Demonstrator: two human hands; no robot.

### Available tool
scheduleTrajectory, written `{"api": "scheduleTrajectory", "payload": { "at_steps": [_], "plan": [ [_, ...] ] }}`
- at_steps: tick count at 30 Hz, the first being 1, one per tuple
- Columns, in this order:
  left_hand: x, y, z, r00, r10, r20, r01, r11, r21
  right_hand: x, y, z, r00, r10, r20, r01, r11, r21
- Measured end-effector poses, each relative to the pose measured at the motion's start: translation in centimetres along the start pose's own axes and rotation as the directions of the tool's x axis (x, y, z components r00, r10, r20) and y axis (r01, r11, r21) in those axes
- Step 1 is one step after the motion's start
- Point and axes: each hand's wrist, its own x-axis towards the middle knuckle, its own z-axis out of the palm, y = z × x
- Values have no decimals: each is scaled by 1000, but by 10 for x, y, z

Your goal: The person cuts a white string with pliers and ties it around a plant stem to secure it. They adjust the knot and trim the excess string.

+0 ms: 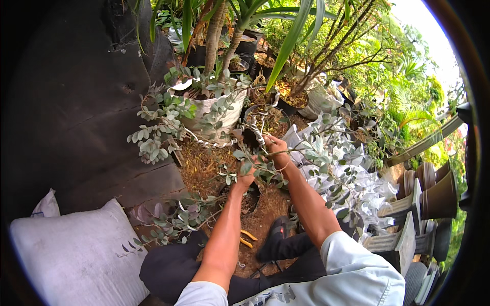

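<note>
A shrub with grey-green leaves (153, 147) spreads its branches before me, some wound with pale wire (214, 144). My right hand (276, 150) has its fingers closed at the wire-wrapped stem (258, 132). Just left of it and lower, my left hand (248, 172) is among the leaves with its fingers bent; leaves partly cover it, and what it touches cannot be made out. On the soil between my legs lies a tool with yellow handles (249, 238), its head hidden.
A full white sack (76, 252) lies at lower left. Behind the shrub stand a white planter bag (218, 114) and a black pot (293, 103). White plastic bags (344, 172) crowd the right, beside stacked brown pots (440, 195). Dark sheeting (76, 114) covers the left.
</note>
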Motion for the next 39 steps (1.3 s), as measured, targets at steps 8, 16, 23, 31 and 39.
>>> {"api": "scheduleTrajectory", "payload": {
  "at_steps": [8, 16, 23, 31, 39],
  "plan": [
    [2, 17, 3, 986, -87, -145, 127, 946, 297, -181, -41, 5, 791, -551, 264, 564, 493, -662],
    [15, -37, 17, 884, 350, -310, -457, 785, -418, -92, -24, 101, 738, -581, 344, 368, -82, -926],
    [-2, -14, 20, 879, 467, 98, -435, 700, 566, 25, 38, 117, 394, -815, -425, -489, 206, -848],
    [-20, 12, 37, 968, 252, -1, -251, 965, -80, 35, 11, 93, 895, -398, -201, 0, 450, -893],
    [-17, 13, -15, 995, 50, -82, -62, 986, -152, -101, -29, 148, 795, -472, 382, 474, 90, -876]
  ]
}}
